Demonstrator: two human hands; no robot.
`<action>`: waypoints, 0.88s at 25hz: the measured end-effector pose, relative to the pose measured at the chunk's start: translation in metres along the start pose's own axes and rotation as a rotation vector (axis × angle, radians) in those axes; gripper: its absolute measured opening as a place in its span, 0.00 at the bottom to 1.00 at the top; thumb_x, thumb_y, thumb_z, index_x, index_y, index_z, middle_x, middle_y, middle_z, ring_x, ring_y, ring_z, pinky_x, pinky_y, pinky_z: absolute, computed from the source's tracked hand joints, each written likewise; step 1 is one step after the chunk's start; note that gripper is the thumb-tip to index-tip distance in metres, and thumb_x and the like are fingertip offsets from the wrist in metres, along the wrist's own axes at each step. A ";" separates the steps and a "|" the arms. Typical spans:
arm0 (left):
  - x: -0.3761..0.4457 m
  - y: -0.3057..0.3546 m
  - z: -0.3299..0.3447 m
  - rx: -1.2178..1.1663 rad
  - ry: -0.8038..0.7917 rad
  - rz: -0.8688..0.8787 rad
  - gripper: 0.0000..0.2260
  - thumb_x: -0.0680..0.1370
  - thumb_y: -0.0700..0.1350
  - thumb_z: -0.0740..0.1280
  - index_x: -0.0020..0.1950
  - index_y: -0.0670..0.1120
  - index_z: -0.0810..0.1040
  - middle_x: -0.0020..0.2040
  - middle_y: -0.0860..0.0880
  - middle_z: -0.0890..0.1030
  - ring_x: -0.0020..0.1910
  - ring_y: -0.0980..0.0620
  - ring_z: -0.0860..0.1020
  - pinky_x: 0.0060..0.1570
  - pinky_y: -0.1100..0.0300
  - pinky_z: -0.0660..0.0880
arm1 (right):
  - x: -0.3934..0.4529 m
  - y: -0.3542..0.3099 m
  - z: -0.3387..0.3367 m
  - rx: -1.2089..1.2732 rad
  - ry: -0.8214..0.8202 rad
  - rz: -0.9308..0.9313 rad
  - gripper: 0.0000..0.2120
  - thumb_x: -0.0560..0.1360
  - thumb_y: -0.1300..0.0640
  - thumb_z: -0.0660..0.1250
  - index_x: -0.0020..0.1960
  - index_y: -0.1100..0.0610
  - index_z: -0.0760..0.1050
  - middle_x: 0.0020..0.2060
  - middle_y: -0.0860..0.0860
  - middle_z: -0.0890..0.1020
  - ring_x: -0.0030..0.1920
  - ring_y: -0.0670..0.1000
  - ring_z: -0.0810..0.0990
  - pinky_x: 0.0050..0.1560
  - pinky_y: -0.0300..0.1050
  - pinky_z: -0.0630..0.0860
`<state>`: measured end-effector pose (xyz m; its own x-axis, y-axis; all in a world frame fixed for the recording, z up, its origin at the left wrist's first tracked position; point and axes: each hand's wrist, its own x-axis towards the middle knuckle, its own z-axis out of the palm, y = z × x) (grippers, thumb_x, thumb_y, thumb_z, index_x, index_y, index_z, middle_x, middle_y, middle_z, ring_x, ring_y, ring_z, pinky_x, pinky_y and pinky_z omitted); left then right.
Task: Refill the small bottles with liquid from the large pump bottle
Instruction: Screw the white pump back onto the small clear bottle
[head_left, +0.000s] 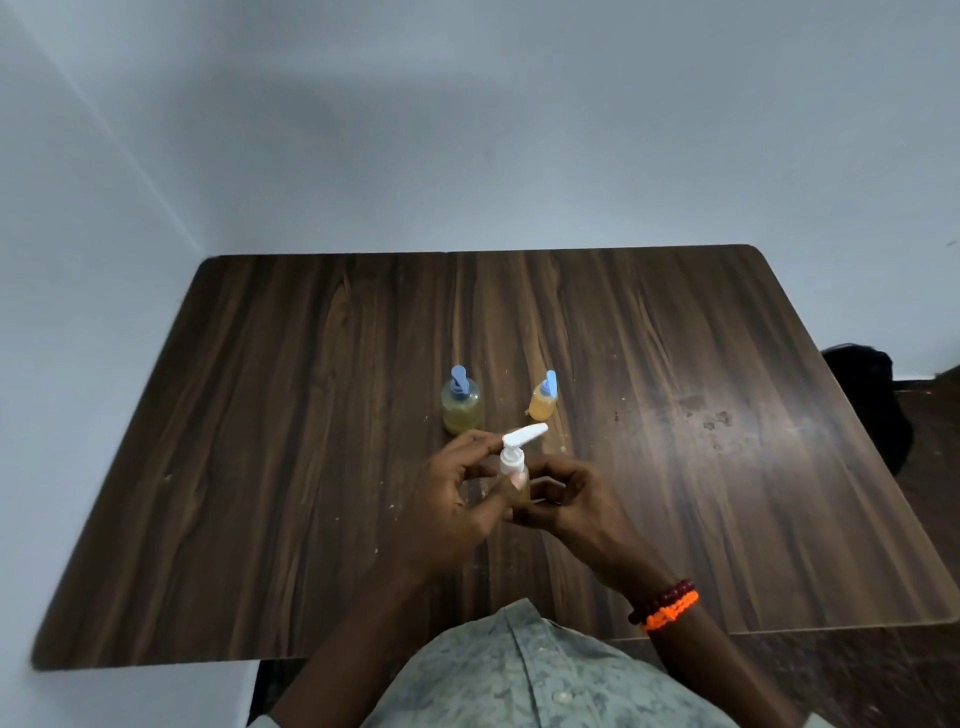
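white pump bottle (514, 470) in both hands

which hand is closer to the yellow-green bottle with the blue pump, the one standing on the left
Left. The left hand sits just in front of the yellow-green bottle, its fingers on the white pump. The right hand grips the small bottle, farther right.

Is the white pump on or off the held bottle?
On: the white pump sits atop the held bottle, pinched by the left hand.
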<state>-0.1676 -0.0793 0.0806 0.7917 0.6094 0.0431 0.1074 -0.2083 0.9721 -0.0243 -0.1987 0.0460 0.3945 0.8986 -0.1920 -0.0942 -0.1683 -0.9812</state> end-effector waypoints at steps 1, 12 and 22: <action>-0.001 0.002 0.001 -0.008 0.016 -0.008 0.19 0.78 0.45 0.77 0.69 0.45 0.82 0.58 0.52 0.86 0.57 0.53 0.85 0.58 0.59 0.84 | 0.001 0.000 0.001 -0.001 0.000 -0.006 0.16 0.72 0.65 0.78 0.57 0.51 0.85 0.54 0.51 0.88 0.55 0.54 0.86 0.54 0.53 0.86; 0.000 -0.001 0.000 -0.119 0.067 -0.052 0.35 0.77 0.34 0.77 0.81 0.46 0.67 0.59 0.47 0.88 0.63 0.54 0.86 0.64 0.63 0.81 | -0.002 -0.003 0.003 0.050 0.041 -0.004 0.14 0.72 0.65 0.78 0.53 0.50 0.86 0.52 0.53 0.88 0.53 0.54 0.87 0.50 0.45 0.85; 0.000 -0.004 -0.004 -0.165 0.138 -0.104 0.26 0.72 0.37 0.81 0.70 0.46 0.81 0.56 0.50 0.90 0.57 0.54 0.88 0.60 0.57 0.85 | -0.002 0.002 0.013 0.032 0.046 0.040 0.15 0.71 0.66 0.80 0.53 0.52 0.86 0.51 0.56 0.88 0.53 0.55 0.87 0.53 0.51 0.87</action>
<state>-0.1707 -0.0752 0.0779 0.6909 0.7219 -0.0393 0.0752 -0.0176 0.9970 -0.0373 -0.1954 0.0445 0.4318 0.8716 -0.2322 -0.1394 -0.1899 -0.9719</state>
